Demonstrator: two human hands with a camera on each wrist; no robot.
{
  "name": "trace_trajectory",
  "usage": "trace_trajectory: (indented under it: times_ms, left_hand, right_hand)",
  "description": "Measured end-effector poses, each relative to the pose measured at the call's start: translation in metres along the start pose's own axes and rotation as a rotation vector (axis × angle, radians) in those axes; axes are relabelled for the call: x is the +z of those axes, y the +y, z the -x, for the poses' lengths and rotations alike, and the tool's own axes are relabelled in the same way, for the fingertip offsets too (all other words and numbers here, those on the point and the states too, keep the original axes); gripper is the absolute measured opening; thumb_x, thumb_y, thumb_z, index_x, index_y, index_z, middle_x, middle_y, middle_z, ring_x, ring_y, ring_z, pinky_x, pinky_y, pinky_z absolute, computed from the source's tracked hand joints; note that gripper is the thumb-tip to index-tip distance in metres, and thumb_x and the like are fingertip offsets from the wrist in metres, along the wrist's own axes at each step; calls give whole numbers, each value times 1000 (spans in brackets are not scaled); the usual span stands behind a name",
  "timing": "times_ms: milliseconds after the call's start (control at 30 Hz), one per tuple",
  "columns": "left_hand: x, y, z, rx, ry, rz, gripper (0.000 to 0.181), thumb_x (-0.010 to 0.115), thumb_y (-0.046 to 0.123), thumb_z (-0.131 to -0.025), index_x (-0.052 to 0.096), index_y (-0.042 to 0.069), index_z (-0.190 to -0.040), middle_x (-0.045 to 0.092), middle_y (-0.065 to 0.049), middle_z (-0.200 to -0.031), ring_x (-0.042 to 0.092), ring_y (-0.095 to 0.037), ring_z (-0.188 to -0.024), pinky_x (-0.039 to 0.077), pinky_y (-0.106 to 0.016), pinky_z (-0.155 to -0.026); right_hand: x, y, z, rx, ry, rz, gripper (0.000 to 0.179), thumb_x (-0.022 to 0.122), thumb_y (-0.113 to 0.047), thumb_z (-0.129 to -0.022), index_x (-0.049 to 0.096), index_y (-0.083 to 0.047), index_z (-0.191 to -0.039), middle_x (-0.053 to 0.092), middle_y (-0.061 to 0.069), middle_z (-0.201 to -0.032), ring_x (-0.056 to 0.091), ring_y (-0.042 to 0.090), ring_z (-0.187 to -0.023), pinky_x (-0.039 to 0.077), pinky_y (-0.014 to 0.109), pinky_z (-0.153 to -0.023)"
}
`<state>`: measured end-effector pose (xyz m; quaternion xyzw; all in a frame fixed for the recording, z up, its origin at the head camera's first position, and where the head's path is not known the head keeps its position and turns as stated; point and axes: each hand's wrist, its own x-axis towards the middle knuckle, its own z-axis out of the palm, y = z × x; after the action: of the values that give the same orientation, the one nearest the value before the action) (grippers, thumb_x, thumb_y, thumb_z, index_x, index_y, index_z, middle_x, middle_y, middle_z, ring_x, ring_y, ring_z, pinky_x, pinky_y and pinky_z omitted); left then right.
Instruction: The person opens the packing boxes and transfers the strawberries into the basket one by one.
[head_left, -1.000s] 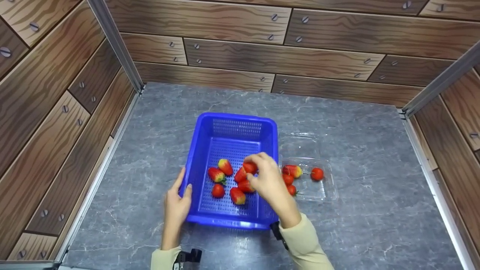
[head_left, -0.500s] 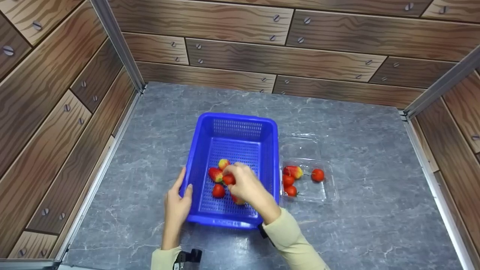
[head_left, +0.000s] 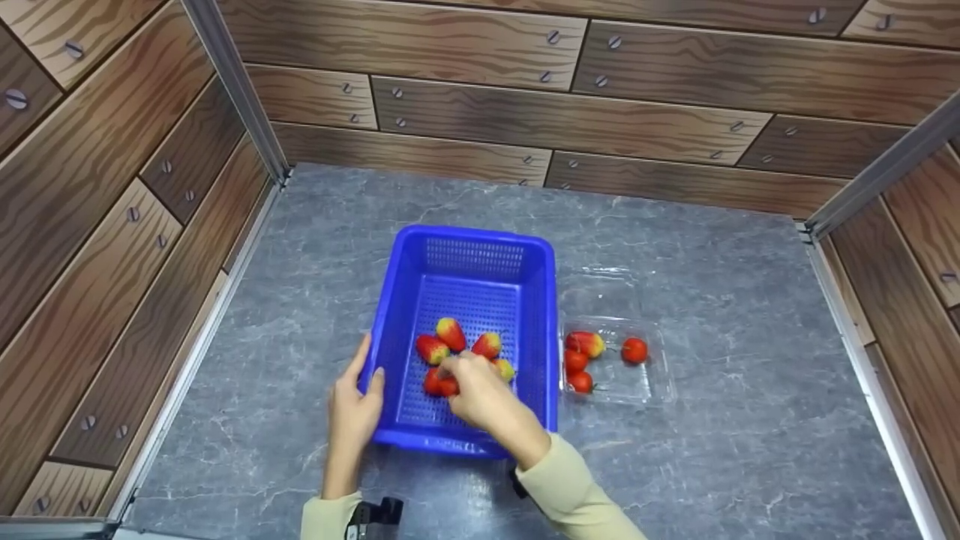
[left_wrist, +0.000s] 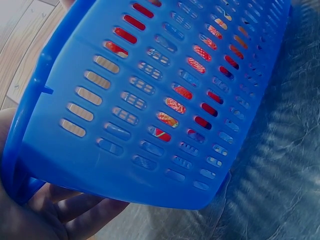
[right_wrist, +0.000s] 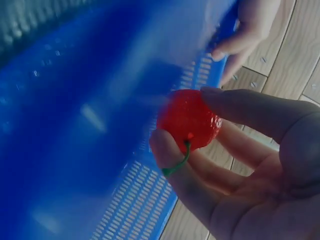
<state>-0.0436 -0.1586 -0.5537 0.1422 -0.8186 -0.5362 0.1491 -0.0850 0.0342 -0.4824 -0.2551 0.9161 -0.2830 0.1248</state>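
Note:
In the head view, my left hand (head_left: 356,409) grips the left rim of a blue plastic basket (head_left: 550,300), thumb on the rim and fingers outside. My right hand (head_left: 480,390) is low inside the basket. It pinches a round red cherry (right_wrist: 187,117) with a curved green stem between thumb and fingertips. Just left of it is another round red fruit (head_left: 433,381). Red-and-yellow strawberries, such as one strawberry (head_left: 450,334) and another strawberry (head_left: 487,345), lie around the hand on the basket floor. The hand partly covers one more strawberry (head_left: 504,369).
Right of the basket lies an opened clear plastic box (head_left: 652,382). It holds a strawberry (head_left: 583,343) and several round red fruits, one fruit (head_left: 635,350) apart from the others. Wood-patterned walls (head_left: 480,105) enclose the grey marbled tabletop (head_left: 735,360).
My right hand has moved left and toward the near side inside the basket, carrying the cherry down beside the other round fruit. The left hand has stayed at the rim.

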Motion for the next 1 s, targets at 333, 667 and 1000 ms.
trace_trajectory:
  times_ms: [333, 667, 1000]
  left_hand:
    - [0, 1, -1, -11, -9, 4, 55, 62, 0, -92, 53, 11, -144, 54, -17, -140, 52, -36, -128, 39, -50, -108]
    - [0, 1, -1, -29, -30, -5, 57, 62, 3, -93, 51, 15, -146, 52, -15, -144, 49, -35, -132, 36, -48, -111]
    - [0, -1, -1, -15, -16, -4, 55, 63, 2, -92, 52, 12, -145, 53, -16, -142, 50, -36, -130, 38, -49, -109]
  right_hand:
    - [23, 18, 0, 48, -7, 54, 31, 66, 15, -65, 73, 0, -91, 67, 12, -90, 65, 29, -87, 57, 37, -76]
    - [39, 28, -3, 119, -76, 28, 30, 67, 14, -67, 74, -5, -89, 72, 11, -94, 67, 29, -90, 57, 37, -76]
    - [45, 29, -2, 58, -81, 16, 26, 65, 13, -69, 74, -3, -87, 72, 13, -91, 68, 28, -87, 57, 36, -76]
